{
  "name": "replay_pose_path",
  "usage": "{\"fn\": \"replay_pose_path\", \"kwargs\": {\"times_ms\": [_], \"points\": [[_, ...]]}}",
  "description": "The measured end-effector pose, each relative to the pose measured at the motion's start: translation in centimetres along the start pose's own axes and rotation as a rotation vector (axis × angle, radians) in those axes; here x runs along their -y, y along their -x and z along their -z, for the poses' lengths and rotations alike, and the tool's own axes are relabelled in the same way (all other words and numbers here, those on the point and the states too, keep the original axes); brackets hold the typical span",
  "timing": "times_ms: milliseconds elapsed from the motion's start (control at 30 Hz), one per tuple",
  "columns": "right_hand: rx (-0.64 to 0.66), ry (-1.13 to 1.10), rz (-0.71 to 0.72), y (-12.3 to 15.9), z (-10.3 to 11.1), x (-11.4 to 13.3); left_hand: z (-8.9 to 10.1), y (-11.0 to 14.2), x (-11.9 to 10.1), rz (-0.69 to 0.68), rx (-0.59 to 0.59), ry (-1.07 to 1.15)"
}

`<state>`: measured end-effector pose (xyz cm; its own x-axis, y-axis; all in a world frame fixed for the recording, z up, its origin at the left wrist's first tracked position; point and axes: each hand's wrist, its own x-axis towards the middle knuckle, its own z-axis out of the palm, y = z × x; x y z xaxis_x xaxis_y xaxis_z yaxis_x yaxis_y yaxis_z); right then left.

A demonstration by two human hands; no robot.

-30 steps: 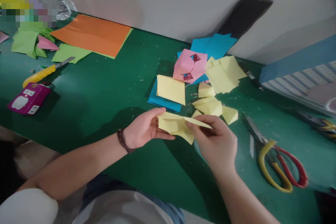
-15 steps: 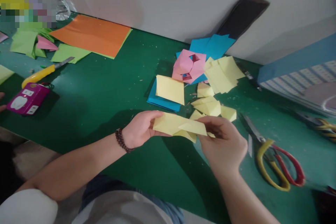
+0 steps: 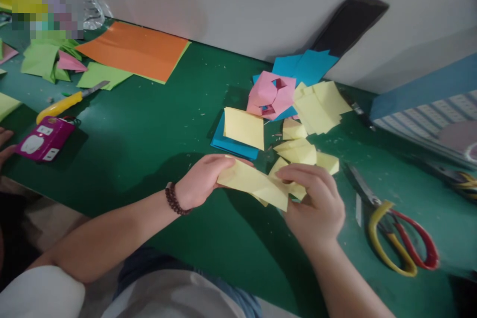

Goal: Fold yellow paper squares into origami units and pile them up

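A folded piece of pale yellow paper (image 3: pixel 255 182) is held above the green table (image 3: pixel 156 114). My left hand (image 3: pixel 199 179), with a dark bead bracelet at the wrist, grips its left end between thumb and fingers. At the other end, my right hand (image 3: pixel 316 206) has its fingers bent around the paper's folds; the fingertips are partly hidden. Just beyond lie several folded yellow paper pieces (image 3: pixel 297 150). A yellow square sheet (image 3: pixel 244 127) rests on a blue folded paper (image 3: pixel 233 148). Behind these sits a pink folded paper shape (image 3: pixel 270 92).
Scissors (image 3: pixel 391 238) with red and yellow handles lie right, near pliers (image 3: pixel 464 179). Yellow sheets (image 3: pixel 322 107) and blue paper (image 3: pixel 305 66) sit at the back. Left are orange paper (image 3: pixel 137 49), a yellow cutter (image 3: pixel 61 105), a purple socket box (image 3: pixel 45 139) and another person's hand (image 3: pixel 5 146).
The right end of the yellow paper has tilted downward, and my right hand's fingers have shifted on it. The other person's hand shows more at the left edge.
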<state>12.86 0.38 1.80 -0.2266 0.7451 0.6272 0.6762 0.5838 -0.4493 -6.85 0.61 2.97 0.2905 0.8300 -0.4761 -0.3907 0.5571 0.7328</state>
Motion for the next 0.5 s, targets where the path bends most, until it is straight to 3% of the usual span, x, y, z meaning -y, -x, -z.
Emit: {"fn": "replay_pose_path", "kwargs": {"times_ms": [100,300,500], "points": [[0.031,0.010,0.159,-0.03,-0.10,0.33,0.20,-0.11,0.51,0.029,0.021,-0.051],[0.037,0.054,0.330,0.58,-0.17,0.21,0.30,-0.19,0.88,0.076,0.026,-0.115],[0.053,0.062,0.344,0.60,-0.25,-0.27,0.45,-0.28,0.99,0.030,-0.017,-0.109]]}}
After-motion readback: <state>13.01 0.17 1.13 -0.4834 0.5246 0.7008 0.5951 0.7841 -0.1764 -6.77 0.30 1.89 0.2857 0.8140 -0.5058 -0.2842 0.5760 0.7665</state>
